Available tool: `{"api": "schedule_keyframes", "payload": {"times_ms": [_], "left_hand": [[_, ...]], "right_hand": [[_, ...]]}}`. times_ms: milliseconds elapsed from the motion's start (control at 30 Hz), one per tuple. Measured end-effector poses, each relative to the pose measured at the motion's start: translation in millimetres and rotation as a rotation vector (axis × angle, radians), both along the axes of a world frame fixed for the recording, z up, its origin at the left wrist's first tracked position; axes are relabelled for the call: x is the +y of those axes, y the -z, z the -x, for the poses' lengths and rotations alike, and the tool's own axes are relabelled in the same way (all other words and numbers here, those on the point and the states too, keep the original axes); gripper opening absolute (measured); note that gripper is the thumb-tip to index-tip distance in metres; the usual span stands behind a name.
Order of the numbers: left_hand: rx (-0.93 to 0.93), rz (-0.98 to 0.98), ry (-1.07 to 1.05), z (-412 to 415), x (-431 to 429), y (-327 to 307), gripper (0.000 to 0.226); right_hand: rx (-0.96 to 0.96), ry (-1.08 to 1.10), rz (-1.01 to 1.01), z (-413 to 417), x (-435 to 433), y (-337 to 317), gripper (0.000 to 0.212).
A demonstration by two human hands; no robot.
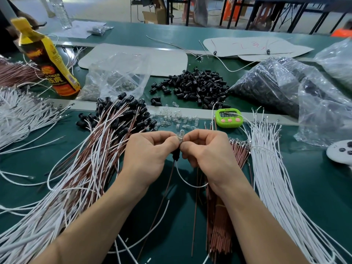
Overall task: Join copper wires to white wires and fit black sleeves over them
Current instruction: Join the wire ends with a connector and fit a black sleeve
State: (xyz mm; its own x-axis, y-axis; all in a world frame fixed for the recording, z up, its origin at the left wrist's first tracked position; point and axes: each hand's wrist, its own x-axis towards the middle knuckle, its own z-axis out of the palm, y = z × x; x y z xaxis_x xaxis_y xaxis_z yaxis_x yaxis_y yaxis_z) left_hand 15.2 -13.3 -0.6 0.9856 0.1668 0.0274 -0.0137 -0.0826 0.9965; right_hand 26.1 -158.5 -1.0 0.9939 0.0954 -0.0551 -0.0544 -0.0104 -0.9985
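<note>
A green table (327, 197) fills the near view, crossed from left to right by a pale strip (83, 106). Beyond its far edge lies a grey floor (106, 8) in even, soft light. An open cardboard box (152, 16) stands on that floor. Farther right rise dark metal frames (266, 14), perhaps the legs of other benches, with something orange (231, 10) blurred behind them.

Both hands — L (146, 155), R (205, 153) — fingers curled, pinching, knuckles nearly touching.
</note>
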Motion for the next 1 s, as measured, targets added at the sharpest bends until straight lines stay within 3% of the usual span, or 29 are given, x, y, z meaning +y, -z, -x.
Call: {"api": "schedule_keyframes", "payload": {"times_ms": [133,267,367,533,1000], "left_hand": [[0.0,-0.058,0.102,-1.6,6.1,0.8,0.028],[0.049,-0.146,0.223,-2.9,11.3,1.1,0.02],[0.068,-0.17,0.277,-3.1,14.5,-0.9,0.022],[0.088,-0.12,0.322,-2.7,15.6,0.1,0.02],[0.14,-0.009,0.4,-1.5,16.7,-3.4,0.02]], "right_hand": [[0.001,-0.057,0.017,-2.7,-7.0,0.0,0.023],[-0.078,-0.112,0.222,-4.0,-16.6,1.3,0.004],[-0.148,-0.099,0.326,-5.1,-20.4,2.3,0.01],[-0.182,-0.141,0.237,-6.8,-25.3,-0.6,0.021],[-0.167,-0.226,0.093,-6.8,-24.9,-4.0,0.022]]}}
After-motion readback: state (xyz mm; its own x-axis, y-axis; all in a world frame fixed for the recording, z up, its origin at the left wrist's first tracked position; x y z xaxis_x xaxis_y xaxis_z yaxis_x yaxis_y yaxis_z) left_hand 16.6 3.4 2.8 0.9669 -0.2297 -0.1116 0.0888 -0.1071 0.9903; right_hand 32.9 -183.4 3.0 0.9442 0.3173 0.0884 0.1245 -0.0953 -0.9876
